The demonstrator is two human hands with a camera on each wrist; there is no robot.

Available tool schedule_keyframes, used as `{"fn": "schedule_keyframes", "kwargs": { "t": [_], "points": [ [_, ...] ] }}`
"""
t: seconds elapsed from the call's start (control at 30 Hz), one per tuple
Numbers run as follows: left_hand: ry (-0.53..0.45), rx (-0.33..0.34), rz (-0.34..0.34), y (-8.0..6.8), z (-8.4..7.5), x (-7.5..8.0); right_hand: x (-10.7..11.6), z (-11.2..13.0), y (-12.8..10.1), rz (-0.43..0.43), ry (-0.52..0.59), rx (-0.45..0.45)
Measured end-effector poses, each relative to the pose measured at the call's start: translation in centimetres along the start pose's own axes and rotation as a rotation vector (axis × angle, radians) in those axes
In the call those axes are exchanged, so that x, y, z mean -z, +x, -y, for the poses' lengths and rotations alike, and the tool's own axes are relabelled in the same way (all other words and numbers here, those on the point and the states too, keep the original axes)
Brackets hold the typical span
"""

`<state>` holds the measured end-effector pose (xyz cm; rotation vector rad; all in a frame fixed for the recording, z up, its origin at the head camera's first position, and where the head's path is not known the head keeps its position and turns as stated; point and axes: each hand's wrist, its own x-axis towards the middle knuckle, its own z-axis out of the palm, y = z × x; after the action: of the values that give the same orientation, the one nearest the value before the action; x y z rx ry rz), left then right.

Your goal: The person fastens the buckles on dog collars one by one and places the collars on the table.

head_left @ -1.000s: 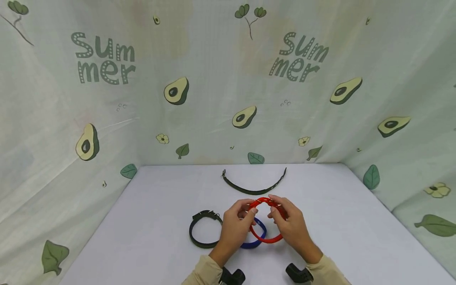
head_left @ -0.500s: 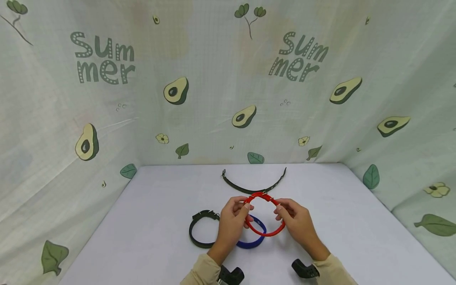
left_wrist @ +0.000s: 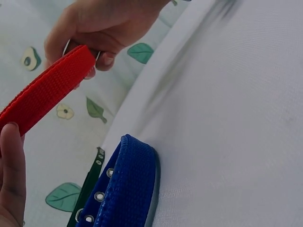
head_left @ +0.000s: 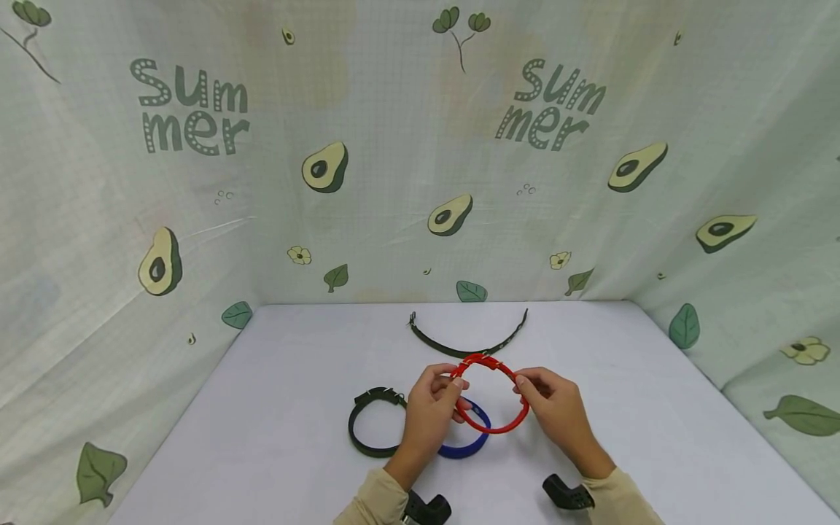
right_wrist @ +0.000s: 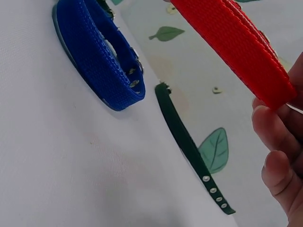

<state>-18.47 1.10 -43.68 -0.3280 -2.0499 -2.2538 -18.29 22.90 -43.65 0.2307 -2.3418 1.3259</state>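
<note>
A red collar (head_left: 502, 430), closed into a ring, is held up above the table between both hands. My left hand (head_left: 429, 415) pinches its left side between thumb and fingers, while my right hand (head_left: 558, 412) pinches the right side. The buckled part sits at the top of the ring in the head view. In the left wrist view the red webbing (left_wrist: 52, 90) stretches from one hand to the other. Behind and below it a blue collar (head_left: 462, 451), also closed in a ring, lies on the table, partly hidden by my left hand. Its metal eyelets show in the wrist views.
Left of the hands a dark green collar (head_left: 354, 434) lies fastened in a ring. Farther back, another dark green collar (head_left: 459, 353) lies unfastened in a curve. The white table (head_left: 262, 408) meets a printed curtain (head_left: 394, 109) at the back and sides.
The red collar has risen slightly and turned, its buckled part now at the top. My right hand has shifted from the upper right of the ring outward to its right side.
</note>
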Motion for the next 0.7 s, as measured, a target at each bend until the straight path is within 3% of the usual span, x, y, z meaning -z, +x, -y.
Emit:
{"fn": "schedule_keyframes", "kwargs": {
  "t": [0.23, 0.7],
  "points": [
    [-0.021, 0.034, 0.047, -0.3, 0.2, -0.5, 0.6, -0.2, 0.3, -0.010, -0.051, -0.044],
    [0.125, 0.102, 0.126, -0.6, 0.4, -0.7, 1.2, -1.4, 0.6, -0.034, -0.128, -0.081]
  ]
}}
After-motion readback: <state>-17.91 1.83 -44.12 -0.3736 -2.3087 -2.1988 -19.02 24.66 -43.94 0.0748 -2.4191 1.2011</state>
